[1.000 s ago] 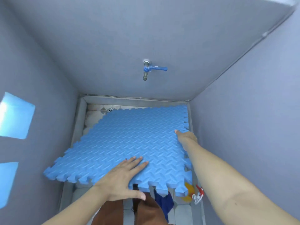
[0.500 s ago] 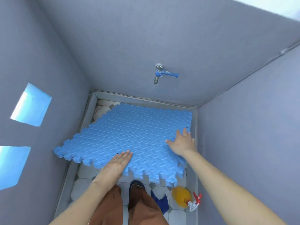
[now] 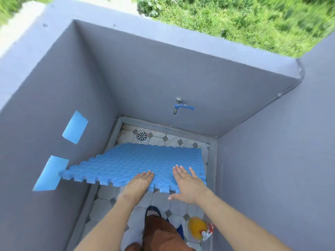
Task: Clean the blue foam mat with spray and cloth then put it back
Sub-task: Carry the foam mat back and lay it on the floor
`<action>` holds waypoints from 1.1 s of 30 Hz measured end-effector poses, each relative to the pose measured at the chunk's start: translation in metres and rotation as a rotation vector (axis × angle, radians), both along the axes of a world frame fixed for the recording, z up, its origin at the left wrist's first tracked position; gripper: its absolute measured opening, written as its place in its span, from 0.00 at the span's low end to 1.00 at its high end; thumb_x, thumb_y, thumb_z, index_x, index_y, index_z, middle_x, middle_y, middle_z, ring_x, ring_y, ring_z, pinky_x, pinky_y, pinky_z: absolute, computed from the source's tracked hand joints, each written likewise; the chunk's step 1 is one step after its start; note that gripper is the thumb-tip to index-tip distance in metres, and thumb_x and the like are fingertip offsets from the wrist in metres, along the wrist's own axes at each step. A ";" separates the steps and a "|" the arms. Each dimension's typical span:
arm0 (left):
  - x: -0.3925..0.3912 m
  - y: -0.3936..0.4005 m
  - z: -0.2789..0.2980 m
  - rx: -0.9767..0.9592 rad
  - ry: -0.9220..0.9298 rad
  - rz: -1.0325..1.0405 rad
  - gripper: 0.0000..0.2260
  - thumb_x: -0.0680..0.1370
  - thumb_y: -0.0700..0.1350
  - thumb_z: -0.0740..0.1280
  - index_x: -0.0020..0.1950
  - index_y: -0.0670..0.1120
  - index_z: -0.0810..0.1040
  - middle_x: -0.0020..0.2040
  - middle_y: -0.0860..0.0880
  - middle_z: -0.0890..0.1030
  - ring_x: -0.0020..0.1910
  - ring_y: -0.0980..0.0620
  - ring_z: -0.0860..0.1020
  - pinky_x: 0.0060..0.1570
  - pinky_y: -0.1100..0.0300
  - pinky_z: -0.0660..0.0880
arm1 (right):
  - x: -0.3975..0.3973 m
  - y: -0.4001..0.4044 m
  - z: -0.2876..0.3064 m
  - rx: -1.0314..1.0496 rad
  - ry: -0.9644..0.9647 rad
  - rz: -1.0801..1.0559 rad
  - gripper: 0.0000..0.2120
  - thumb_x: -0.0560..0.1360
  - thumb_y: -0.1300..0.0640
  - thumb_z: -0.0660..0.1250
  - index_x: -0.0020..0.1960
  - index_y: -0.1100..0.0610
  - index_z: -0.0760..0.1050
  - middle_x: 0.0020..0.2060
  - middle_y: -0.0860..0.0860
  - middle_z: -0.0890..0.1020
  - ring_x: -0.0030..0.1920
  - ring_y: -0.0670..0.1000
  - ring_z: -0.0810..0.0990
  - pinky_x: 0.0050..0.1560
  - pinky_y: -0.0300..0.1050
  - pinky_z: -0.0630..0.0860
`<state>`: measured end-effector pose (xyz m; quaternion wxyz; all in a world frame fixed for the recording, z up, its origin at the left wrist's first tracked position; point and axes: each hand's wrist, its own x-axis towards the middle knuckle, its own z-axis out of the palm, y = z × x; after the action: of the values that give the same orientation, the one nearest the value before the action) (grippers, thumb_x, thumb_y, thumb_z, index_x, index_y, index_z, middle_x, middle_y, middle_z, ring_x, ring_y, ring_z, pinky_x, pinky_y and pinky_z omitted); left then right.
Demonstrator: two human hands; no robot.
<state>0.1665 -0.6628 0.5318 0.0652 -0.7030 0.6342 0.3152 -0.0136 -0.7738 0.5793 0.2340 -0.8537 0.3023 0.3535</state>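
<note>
The blue foam mat [image 3: 137, 162] with interlocking edges lies over the tiled floor of a narrow walled stall, its left corner against the left wall and raised off the floor. My left hand [image 3: 138, 184] rests flat on the mat's near edge, fingers straight. To its right, my right hand [image 3: 186, 183] lies flat on the same edge with the thumb off the mat. An orange spray bottle [image 3: 196, 228] with a red and white trigger lies on the floor at the lower right. A blue cloth [image 3: 180, 230] shows partly behind my leg.
Grey walls close in on three sides. A blue-handled tap [image 3: 180, 106] juts from the far wall above a round floor drain [image 3: 141, 135]. Two blue patches [image 3: 75, 126] mark the left wall. My brown trouser leg and dark shoe [image 3: 153, 210] stand on the tiles.
The mat has come down and toward me, uncovering the drain and far tiles. My right hand moved from the mat's right side to its near edge. The view tilted up.
</note>
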 end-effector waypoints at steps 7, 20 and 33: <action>-0.006 0.026 0.062 0.062 -0.039 0.020 0.33 0.76 0.27 0.57 0.78 0.41 0.49 0.79 0.42 0.52 0.77 0.48 0.55 0.74 0.58 0.52 | 0.002 0.025 0.054 0.063 0.012 0.025 0.39 0.80 0.44 0.59 0.79 0.61 0.43 0.79 0.56 0.47 0.79 0.53 0.45 0.78 0.51 0.44; -0.040 0.101 0.159 -0.068 -0.068 0.286 0.27 0.76 0.31 0.57 0.75 0.45 0.61 0.74 0.46 0.66 0.70 0.45 0.69 0.65 0.52 0.68 | -0.002 0.083 0.171 -0.114 -0.036 0.262 0.24 0.83 0.48 0.53 0.78 0.50 0.56 0.75 0.52 0.66 0.72 0.57 0.67 0.68 0.56 0.67; -0.108 0.196 0.169 -0.025 -0.257 0.618 0.30 0.78 0.35 0.62 0.77 0.43 0.55 0.76 0.45 0.61 0.74 0.45 0.63 0.71 0.55 0.61 | -0.004 0.136 0.183 -0.099 -0.076 0.753 0.32 0.76 0.65 0.57 0.78 0.54 0.54 0.74 0.53 0.66 0.70 0.57 0.68 0.70 0.53 0.67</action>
<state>0.0587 -0.4672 0.7011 0.0374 -0.8968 0.3813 0.2213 -0.0176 -0.6382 0.7624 0.0574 -0.9279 -0.0250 0.3676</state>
